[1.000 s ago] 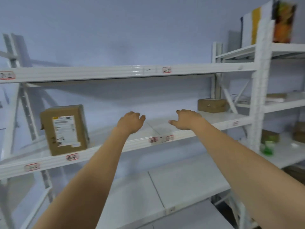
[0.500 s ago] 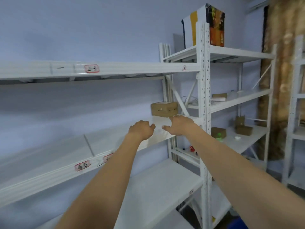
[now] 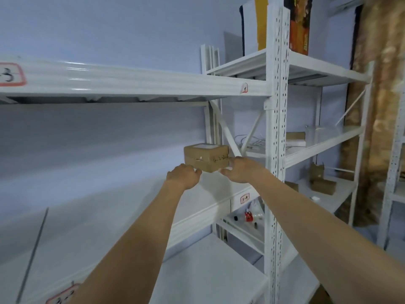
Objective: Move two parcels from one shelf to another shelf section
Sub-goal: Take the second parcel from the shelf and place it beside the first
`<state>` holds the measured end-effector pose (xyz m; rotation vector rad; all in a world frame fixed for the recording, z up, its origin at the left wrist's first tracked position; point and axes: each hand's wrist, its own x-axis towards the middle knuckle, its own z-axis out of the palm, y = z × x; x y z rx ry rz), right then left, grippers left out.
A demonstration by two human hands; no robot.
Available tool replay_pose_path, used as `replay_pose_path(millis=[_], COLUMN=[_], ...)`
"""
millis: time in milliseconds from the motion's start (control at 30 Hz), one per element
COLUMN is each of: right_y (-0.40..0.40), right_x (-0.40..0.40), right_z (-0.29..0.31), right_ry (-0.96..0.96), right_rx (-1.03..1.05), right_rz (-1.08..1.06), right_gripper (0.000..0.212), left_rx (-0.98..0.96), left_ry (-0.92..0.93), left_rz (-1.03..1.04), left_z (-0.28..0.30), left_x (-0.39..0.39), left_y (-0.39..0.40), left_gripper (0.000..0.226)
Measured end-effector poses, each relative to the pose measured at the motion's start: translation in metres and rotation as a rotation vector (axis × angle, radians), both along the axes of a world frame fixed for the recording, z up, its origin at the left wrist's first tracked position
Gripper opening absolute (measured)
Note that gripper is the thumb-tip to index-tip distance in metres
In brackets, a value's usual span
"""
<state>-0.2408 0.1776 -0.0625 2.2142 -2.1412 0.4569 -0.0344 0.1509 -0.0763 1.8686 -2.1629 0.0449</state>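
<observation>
Cardboard parcel (image 3: 206, 157) on shelf (image 3: 131, 207), between both hands (image 3: 183, 176)

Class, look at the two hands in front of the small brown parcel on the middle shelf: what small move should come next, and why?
Probably both hands should close on the parcel's sides. The left hand and right hand flank the brown parcel, open and not gripping it. It stands on the middle shelf beside the upright post, so it needs a firm hold before lifting.
</observation>
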Motion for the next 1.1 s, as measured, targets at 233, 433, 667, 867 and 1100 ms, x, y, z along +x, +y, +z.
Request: replay_pose_path(millis=[233,433,667,867,1100], right_y=[-0.091,-0.159,-0.230,-0.276,-0.301], right_x=[-0.021,-0.036,-0.034,-0.018,-0.011], right_z=[0.006,0.014,0.045,0.037,0.036], right_ry=[-0.066,-0.090,-0.192,-0.301,-0.242], right_rx=[-0.007,-0.040,-0.041,0.035,0.114], right_rz=[0.018,0.092,0.233,0.293,0.199], right_gripper=[0.073,0.072,0.082,0.069,0.045], left_rx=[-0.016,-0.029,-0.043,0.047,0.253], left_ry=[0.014,0.041,0.114,0.329,0.743], left_rz=[0.033,0.099,0.216,0.245,0.386], left_z=[-0.003,0.004,0.030,0.024,0.029], left_x=[-0.016,-0.034,-0.055,-0.067,-0.090], left_y=[-0.073,-0.125,-0.183,-0.226,-0.223], left_gripper=[0.058,0.056,0.041,0.047,0.050])
